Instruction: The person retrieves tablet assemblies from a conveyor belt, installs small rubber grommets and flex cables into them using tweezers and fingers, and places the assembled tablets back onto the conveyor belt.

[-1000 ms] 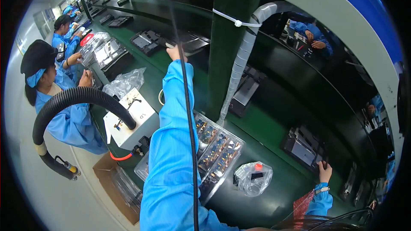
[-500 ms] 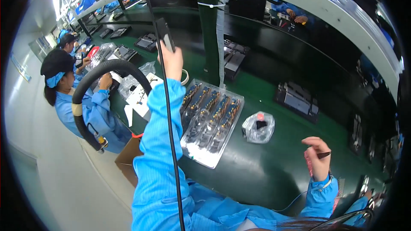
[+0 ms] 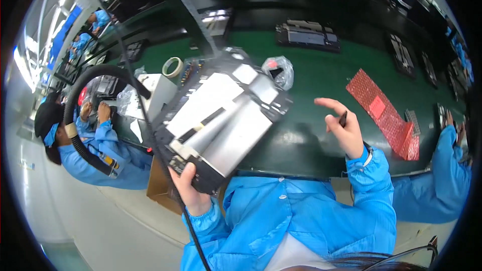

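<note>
The left hand (image 3: pixel 190 189) is closed on the near left end of a flat device (image 3: pixel 226 113), its thumb lying over the top face. The device is left of centre, in front of the person; its nearest corner reaches past the near edge of the green tabletop (image 3: pixel 296 148), and motion blur softens its outline. Its long axis slants from near left, at the thumb, to far right, where the free end points toward a clear bag (image 3: pixel 284 74). The face with the silver plates is turned up to view; whether its underside touches anything cannot be told. The right hand (image 3: pixel 346 133) hangs well apart from the device, over the right part of the tabletop, index finger stretched to the left and thumb apart from it, a small dark tool (image 3: pixel 343 119) tucked within its grasp. To the right of that hand lies a red bubble sleeve (image 3: pixel 384 115), its length running from far left to near right. A tape roll (image 3: pixel 172 67) and a white box (image 3: pixel 159 90) sit left of the device's far part. At the far side lies a black unit (image 3: pixel 308 35), its length roughly left to right. A co-worker (image 3: pixel 113 155) sits at the left, another at the right.
</note>
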A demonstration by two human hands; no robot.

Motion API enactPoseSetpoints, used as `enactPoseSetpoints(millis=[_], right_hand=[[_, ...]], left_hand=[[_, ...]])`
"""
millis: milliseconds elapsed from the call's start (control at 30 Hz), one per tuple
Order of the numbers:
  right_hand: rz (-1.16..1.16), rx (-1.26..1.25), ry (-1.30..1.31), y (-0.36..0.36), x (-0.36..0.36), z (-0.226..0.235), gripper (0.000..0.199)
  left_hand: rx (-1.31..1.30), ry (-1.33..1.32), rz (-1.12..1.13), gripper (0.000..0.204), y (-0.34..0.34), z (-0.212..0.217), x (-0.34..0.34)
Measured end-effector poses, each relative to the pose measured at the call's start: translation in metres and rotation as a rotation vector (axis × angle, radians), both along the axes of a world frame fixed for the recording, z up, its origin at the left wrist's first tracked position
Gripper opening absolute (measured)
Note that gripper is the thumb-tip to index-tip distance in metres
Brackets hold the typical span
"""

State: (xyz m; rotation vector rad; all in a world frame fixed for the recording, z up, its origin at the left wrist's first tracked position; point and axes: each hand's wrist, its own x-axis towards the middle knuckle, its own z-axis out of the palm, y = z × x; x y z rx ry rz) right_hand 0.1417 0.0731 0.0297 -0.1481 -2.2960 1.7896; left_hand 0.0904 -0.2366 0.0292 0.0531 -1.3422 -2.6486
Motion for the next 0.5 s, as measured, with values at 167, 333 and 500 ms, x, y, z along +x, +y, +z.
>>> enactPoseSetpoints(millis=[167, 333, 500], right_hand=[[-0.049, -0.385, -0.101, 0.020, 0.023, -0.029, 0.048], [-0.292, -0.407, -0.281, 0.041, 0.055, -0.060, 0.043], [-0.421, 0.000, -0.329, 0.048, 0.069, -0.088, 0.035]], left_hand=[[-0.010, -0.311, -0.557, 0.060, 0.028, -0.026, 0.001], [-0.377, -0.020, -0.662, 0.083, 0.078, -0.057, -0.022], [-1.015, 0.292, -0.807, 0.074, 0.100, -0.080, -0.033]])
